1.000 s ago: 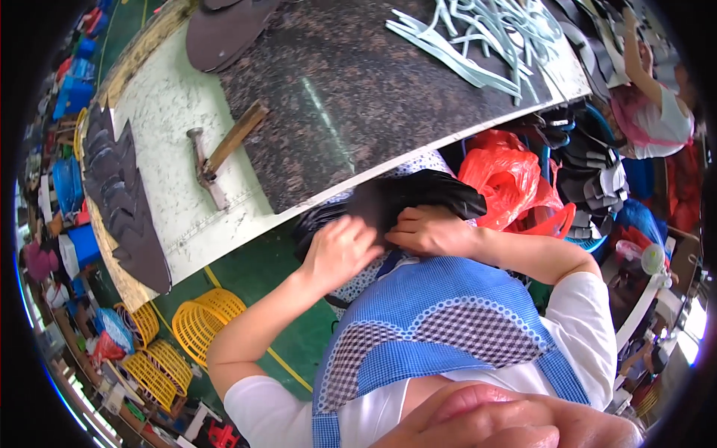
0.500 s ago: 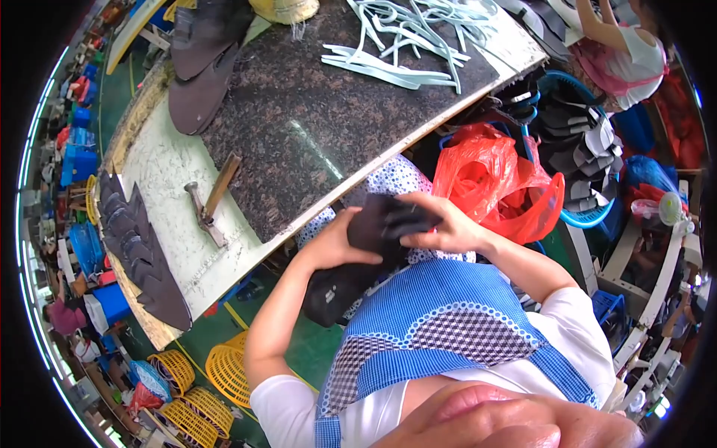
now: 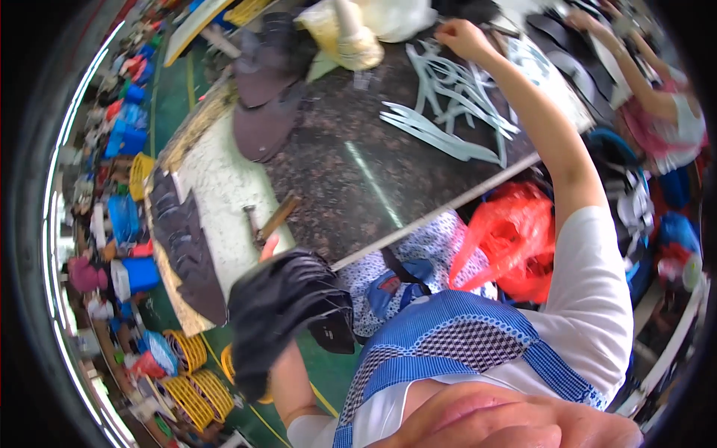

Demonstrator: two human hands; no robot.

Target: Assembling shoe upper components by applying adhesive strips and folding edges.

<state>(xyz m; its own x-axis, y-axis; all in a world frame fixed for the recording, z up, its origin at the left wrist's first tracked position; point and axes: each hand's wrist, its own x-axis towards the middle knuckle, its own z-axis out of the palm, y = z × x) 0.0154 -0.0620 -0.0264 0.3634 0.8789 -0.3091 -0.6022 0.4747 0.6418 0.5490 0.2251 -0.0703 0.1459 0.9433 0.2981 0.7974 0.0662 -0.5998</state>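
Observation:
A thick, fanned bundle of black shoe pieces (image 3: 280, 313) lies across my left hand (image 3: 269, 246), off the table's near edge. The bundle hides most of that hand; one finger shows above it. A black piece with small pale marks (image 3: 332, 334) hangs on the bundle's right side. My right arm stretches to the far side of the table, where my right hand (image 3: 464, 40) has its fingers curled in. What they hold, if anything, cannot be made out. Pale blue-white strips (image 3: 455, 93) lie tangled just below this hand, and a dark item (image 3: 467, 9) lies behind it.
A hammer (image 3: 272, 220) lies on the table's pale part, beside overlapping dark shoe pieces (image 3: 187, 246). Dark oval pieces (image 3: 265, 123) and a yellowish container (image 3: 351, 48) stand farther back. A red plastic bag (image 3: 515, 239) hangs below the edge. Another person (image 3: 657, 112) works at far right.
My right hand has left the black pieces and reached out over the far side of the table. My left hand has moved left with the bundle, which now fans out.

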